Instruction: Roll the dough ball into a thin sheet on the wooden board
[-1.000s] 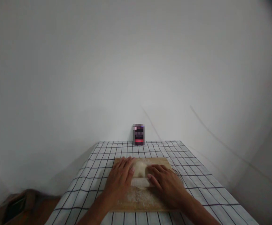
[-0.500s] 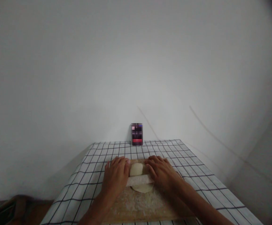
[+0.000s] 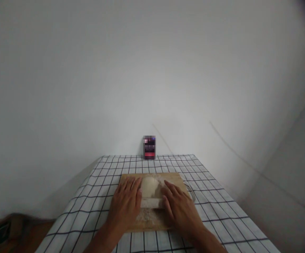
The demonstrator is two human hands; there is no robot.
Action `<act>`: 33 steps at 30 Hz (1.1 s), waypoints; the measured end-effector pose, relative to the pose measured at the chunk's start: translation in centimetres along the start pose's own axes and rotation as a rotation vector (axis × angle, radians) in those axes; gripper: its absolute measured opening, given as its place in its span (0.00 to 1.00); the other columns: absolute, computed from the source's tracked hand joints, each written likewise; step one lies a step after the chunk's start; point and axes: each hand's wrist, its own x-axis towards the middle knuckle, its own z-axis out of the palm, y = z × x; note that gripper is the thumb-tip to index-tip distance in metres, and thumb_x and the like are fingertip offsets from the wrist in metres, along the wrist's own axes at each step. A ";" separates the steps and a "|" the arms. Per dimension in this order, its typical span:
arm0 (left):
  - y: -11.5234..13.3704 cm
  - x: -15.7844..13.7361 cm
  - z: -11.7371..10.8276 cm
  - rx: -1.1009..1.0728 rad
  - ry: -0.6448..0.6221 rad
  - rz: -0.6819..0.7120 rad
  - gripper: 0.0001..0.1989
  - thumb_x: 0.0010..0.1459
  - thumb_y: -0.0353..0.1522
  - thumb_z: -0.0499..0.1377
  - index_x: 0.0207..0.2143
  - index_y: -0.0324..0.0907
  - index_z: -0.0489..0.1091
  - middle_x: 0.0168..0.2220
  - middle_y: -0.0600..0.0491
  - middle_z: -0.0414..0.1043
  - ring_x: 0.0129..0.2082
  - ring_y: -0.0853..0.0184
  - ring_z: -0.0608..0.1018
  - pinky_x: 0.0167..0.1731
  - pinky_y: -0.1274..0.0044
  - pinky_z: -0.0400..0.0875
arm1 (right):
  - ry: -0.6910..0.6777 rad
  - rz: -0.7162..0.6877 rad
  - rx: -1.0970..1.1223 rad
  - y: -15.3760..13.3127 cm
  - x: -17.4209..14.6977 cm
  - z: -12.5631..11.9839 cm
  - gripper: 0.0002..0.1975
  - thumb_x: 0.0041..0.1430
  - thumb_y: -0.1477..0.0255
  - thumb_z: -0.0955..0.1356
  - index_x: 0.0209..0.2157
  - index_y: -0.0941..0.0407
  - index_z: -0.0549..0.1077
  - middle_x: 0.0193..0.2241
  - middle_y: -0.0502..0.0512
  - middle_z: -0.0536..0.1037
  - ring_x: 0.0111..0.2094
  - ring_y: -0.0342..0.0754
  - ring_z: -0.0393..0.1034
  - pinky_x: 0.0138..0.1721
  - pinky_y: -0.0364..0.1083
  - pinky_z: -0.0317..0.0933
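Observation:
A pale, flour-dusted rolling pin (image 3: 152,203) lies crosswise on a wooden board (image 3: 148,226). Its near side shows bare floury wood, and a rounded sheet of dough (image 3: 149,187) spreads out beyond it. My left hand (image 3: 126,200) rests palm down over the pin's left end, fingers stretched forward and open. Over the right end lies my right hand (image 3: 177,205), also flat, with its fingers extended and apart. Both ends of the pin are hidden under the hands.
A checked cloth (image 3: 207,211) covers the table. At the far edge a phone-like object (image 3: 149,147), blurred by pixels, leans on the white wall (image 3: 152,70). A thin looped rim (image 3: 191,192) shows beside the board's right side. Brown furniture (image 3: 18,228) stands low at left.
The rolling pin has come toward me over the dough, whose near part no longer shows in front of it. My hands have moved with it, fingers straighter. The view has shifted slightly.

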 end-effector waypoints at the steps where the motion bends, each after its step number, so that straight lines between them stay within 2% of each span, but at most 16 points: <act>1: 0.0 -0.1 0.0 -0.013 -0.012 -0.005 0.22 0.72 0.36 0.46 0.63 0.43 0.67 0.62 0.44 0.73 0.63 0.54 0.72 0.64 0.55 0.65 | 0.008 0.016 -0.027 -0.2 -0.1 -0.1 0.17 0.74 0.67 0.56 0.49 0.54 0.74 0.57 0.62 0.76 0.57 0.59 0.70 0.56 0.58 0.64; 3: 0.0 0.3 -0.5 -0.047 -0.078 -0.053 0.22 0.72 0.36 0.46 0.62 0.42 0.68 0.61 0.44 0.74 0.63 0.54 0.73 0.64 0.56 0.65 | 0.008 0.043 -0.064 -0.5 -0.1 -0.2 0.17 0.75 0.66 0.56 0.42 0.54 0.74 0.48 0.61 0.78 0.49 0.58 0.72 0.50 0.57 0.64; 5: 0.0 1.5 -1.3 -0.105 -0.194 -0.148 0.22 0.70 0.35 0.49 0.61 0.41 0.69 0.60 0.43 0.74 0.62 0.53 0.73 0.64 0.57 0.65 | -0.009 0.045 -0.053 -0.6 0.1 -0.2 0.19 0.75 0.66 0.55 0.38 0.54 0.73 0.40 0.59 0.79 0.42 0.55 0.74 0.45 0.54 0.64; 8: -0.1 4.2 -2.5 -0.245 -0.353 -0.246 0.23 0.66 0.35 0.53 0.62 0.42 0.68 0.60 0.42 0.74 0.61 0.52 0.75 0.60 0.60 0.68 | -0.040 0.031 0.002 -0.4 0.4 -0.4 0.22 0.76 0.66 0.54 0.35 0.54 0.74 0.35 0.56 0.79 0.36 0.49 0.75 0.39 0.47 0.62; 12: -0.3 7.4 -2.6 -0.372 -0.423 -0.195 0.19 0.61 0.41 0.60 0.51 0.46 0.77 0.49 0.48 0.82 0.49 0.55 0.82 0.50 0.66 0.73 | -0.084 -0.004 0.044 0.2 -0.1 -1.2 0.27 0.77 0.66 0.52 0.32 0.54 0.76 0.32 0.54 0.80 0.33 0.47 0.76 0.36 0.46 0.59; 14: -0.5 8.5 -2.0 -0.431 -0.463 -0.155 0.18 0.57 0.42 0.63 0.48 0.46 0.80 0.47 0.50 0.83 0.45 0.57 0.82 0.46 0.69 0.74 | -0.101 0.001 0.049 0.6 -0.5 -1.7 0.29 0.77 0.65 0.51 0.31 0.54 0.77 0.31 0.54 0.80 0.32 0.47 0.76 0.35 0.46 0.59; 18: -0.6 10.0 -1.5 -0.541 -0.576 -0.061 0.22 0.53 0.41 0.65 0.51 0.46 0.79 0.44 0.52 0.84 0.40 0.61 0.82 0.39 0.73 0.75 | -0.119 0.017 0.038 2.1 -0.1 -2.4 0.32 0.76 0.63 0.50 0.30 0.54 0.78 0.30 0.55 0.81 0.31 0.48 0.77 0.33 0.46 0.58; 20: -0.4 10.4 -1.8 -0.565 -0.607 -0.031 0.22 0.55 0.41 0.64 0.51 0.47 0.79 0.45 0.53 0.84 0.41 0.61 0.82 0.39 0.74 0.75 | -0.110 0.029 0.005 2.9 0.8 -2.8 0.32 0.77 0.63 0.50 0.29 0.54 0.78 0.30 0.55 0.81 0.31 0.48 0.77 0.32 0.46 0.57; 23: -0.1 10.2 -2.6 -0.549 -0.583 -0.035 0.17 0.65 0.43 0.55 0.47 0.49 0.80 0.47 0.54 0.84 0.44 0.62 0.83 0.42 0.74 0.74 | -0.106 0.043 -0.058 3.8 2.9 -3.3 0.32 0.77 0.63 0.51 0.29 0.54 0.78 0.30 0.55 0.82 0.30 0.48 0.77 0.32 0.46 0.56; 26: 0.1 9.2 -2.7 -0.449 -0.501 -0.106 0.23 0.72 0.43 0.43 0.43 0.48 0.78 0.43 0.52 0.84 0.42 0.61 0.83 0.41 0.71 0.73 | -0.117 0.033 -0.096 4.1 5.2 -3.6 0.31 0.77 0.63 0.51 0.29 0.55 0.79 0.30 0.57 0.83 0.32 0.50 0.78 0.32 0.46 0.57; 33: 0.2 7.1 -1.4 -0.198 -0.313 -0.167 0.21 0.73 0.37 0.42 0.40 0.43 0.75 0.44 0.44 0.81 0.48 0.56 0.80 0.51 0.64 0.69 | -0.225 0.013 -0.149 4.3 7.6 -2.0 0.33 0.76 0.63 0.52 0.27 0.55 0.80 0.28 0.61 0.83 0.32 0.54 0.80 0.33 0.47 0.60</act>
